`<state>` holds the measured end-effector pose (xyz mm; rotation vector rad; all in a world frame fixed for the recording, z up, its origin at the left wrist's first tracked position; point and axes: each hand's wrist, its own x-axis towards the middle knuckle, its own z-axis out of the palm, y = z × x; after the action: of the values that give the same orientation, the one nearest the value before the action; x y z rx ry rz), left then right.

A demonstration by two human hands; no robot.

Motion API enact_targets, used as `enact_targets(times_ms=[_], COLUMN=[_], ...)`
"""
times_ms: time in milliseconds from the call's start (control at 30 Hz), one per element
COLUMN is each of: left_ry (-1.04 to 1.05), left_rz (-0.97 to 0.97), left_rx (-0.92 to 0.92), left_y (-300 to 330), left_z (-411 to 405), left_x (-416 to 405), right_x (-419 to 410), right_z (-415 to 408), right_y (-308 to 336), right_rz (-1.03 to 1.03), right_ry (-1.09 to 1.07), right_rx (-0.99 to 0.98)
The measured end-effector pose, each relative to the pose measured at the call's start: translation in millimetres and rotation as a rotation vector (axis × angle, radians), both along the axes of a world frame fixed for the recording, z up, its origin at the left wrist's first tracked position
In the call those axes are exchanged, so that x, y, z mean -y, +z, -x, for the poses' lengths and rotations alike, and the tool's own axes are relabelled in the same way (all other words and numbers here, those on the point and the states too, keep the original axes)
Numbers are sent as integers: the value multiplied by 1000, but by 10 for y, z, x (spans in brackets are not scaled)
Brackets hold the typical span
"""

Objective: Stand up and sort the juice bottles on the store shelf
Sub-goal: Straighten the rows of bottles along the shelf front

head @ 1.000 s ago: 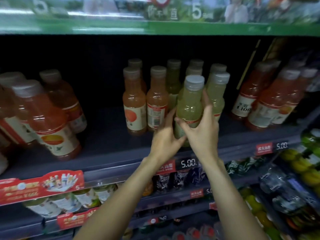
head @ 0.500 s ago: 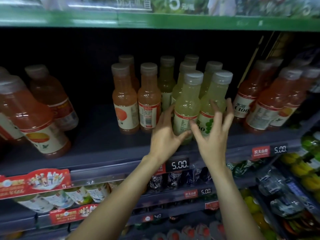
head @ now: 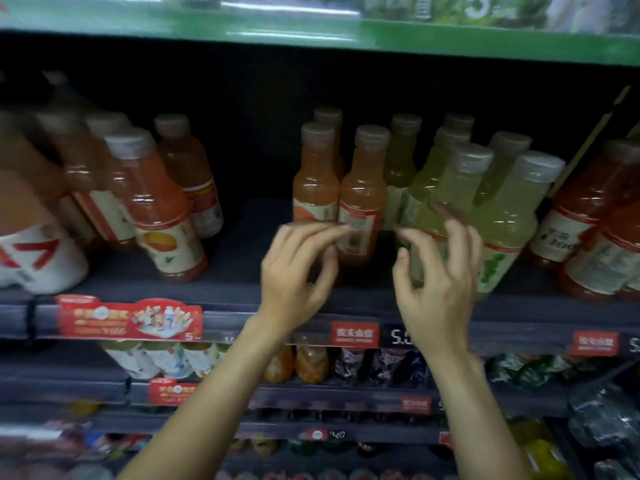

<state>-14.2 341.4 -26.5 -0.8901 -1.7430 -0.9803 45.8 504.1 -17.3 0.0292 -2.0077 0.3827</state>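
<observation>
On the dark shelf [head: 225, 292] stand two rows of orange juice bottles [head: 362, 199] and, right of them, several pale green juice bottles [head: 453, 188], all upright with grey caps. My left hand [head: 294, 271] reaches up in front of the orange bottles, its loosely bent fingertips at the label of the front one, holding nothing. My right hand [head: 436, 285] lies with spread fingers against the front-left green bottle, thumb on its left side. Another green bottle [head: 509, 223] stands just right of that hand, untouched.
Larger red-orange bottles [head: 159, 216] crowd the shelf's left, and more [head: 588, 223] stand at the right. A bare gap of shelf lies between the left group and the orange bottles. Price tags [head: 353, 334] line the shelf edge; lower shelves hold other drinks.
My left hand has come off the green bottle and shifted left to the orange ones. My right hand moved from the right green bottle onto the front-left one. The view panned left.
</observation>
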Motion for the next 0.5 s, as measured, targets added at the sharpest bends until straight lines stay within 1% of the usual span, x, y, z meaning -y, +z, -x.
enact_targets(times_ms=[33,67,167,200,267,400,433,500], left_ry=[61,137,420,462,447,225,188,146], left_rz=[-6,-25,-145,-185,-215,-180,-147,-125], left_rx=[-81,-123,-108,-74,62,571,645,686], left_y=[-1,4,-8,-19,-42,-70,-70,-71], left_z=[24,42,57,68,102,197,217,256], left_x=[206,416,1094,1303,1637,1924,1926,1948], right_x=[132,276,791,961,1264,1798,1907,2136], right_z=[56,103,227,265,369,646,709,805], right_y=[8,16,19,25,47,76,59,0], right_rz=[-1,6,107,161,264,431,474,520], right_ry=[30,61,239,319,485,772,827,846], right_rx=[1,10,50,95,212,451,506,550])
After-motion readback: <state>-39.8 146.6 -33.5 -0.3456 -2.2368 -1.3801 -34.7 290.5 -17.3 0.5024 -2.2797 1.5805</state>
